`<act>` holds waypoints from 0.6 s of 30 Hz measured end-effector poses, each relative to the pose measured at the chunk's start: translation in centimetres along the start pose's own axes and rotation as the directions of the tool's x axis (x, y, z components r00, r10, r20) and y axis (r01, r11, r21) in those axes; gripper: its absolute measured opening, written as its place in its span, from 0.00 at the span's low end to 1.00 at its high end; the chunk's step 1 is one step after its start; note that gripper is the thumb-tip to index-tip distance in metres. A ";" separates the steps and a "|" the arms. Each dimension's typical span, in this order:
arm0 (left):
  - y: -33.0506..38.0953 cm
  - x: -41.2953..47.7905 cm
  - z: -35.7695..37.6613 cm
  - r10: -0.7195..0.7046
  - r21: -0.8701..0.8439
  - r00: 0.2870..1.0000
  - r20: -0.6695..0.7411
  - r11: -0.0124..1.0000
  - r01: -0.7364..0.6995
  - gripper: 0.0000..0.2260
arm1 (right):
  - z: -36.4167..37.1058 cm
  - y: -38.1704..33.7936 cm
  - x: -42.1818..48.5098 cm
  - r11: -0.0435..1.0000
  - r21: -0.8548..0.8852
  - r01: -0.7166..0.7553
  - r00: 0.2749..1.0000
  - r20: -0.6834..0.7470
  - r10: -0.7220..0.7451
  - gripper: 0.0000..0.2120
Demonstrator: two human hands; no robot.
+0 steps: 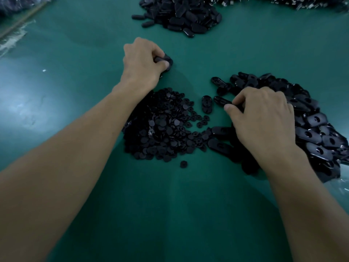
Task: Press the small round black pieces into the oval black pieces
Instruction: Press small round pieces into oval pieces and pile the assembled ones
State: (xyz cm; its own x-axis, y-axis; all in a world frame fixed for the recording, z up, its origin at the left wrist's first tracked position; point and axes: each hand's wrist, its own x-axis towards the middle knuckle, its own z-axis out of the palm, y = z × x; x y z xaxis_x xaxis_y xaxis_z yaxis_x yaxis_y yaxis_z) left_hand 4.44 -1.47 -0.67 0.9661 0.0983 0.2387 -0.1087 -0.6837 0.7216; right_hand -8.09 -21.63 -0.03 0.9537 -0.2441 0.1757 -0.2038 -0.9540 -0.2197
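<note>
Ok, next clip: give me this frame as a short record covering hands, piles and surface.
surface: green table
left hand: grips a held oval piece, thumb on it
right hand: fingers curled at the edge of the oval pile; grip unclear
round pile: centre, beside the left forearm
loose oval piece: between the two piles
stray round piece: alone, nearer the person
far pile: dark pieces at the far side

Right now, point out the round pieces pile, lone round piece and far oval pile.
round pieces pile (160, 131), head view, heap middle
lone round piece (183, 164), head view, top face
far oval pile (181, 16), head view, heap centre
</note>
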 end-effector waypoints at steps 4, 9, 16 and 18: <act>0.0 0.0 0.1 0.007 0.064 1.000 -0.005 0.998 -0.007 0.11 | 0.2 0.1 0.0 1.000 -0.007 0.027 0.999 -0.048 -0.027 0.13; -0.1 -0.2 0.1 0.020 0.112 1.000 0.004 0.993 -0.020 0.14 | 0.2 0.1 0.2 0.996 0.055 0.069 0.991 -0.120 -0.062 0.13; 2.4 -4.2 0.1 0.140 -0.137 0.989 0.057 0.982 -0.131 0.04 | -0.2 -1.2 -0.1 0.874 0.442 0.205 0.977 -0.150 -0.153 0.09; 2.9 -5.7 0.1 0.180 -0.227 0.977 0.114 0.962 -0.151 0.06 | 0.0 -1.6 -0.3 0.841 0.476 0.256 0.966 -0.142 -0.214 0.09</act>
State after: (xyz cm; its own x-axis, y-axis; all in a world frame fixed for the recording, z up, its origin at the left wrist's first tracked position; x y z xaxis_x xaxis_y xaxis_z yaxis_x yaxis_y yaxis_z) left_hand -1.33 -4.12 0.01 0.9510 -0.1090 0.2893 -0.3034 -0.5086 0.8058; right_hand -8.01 -20.06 0.24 0.9338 -0.0567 0.3533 0.1783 -0.7823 -0.5968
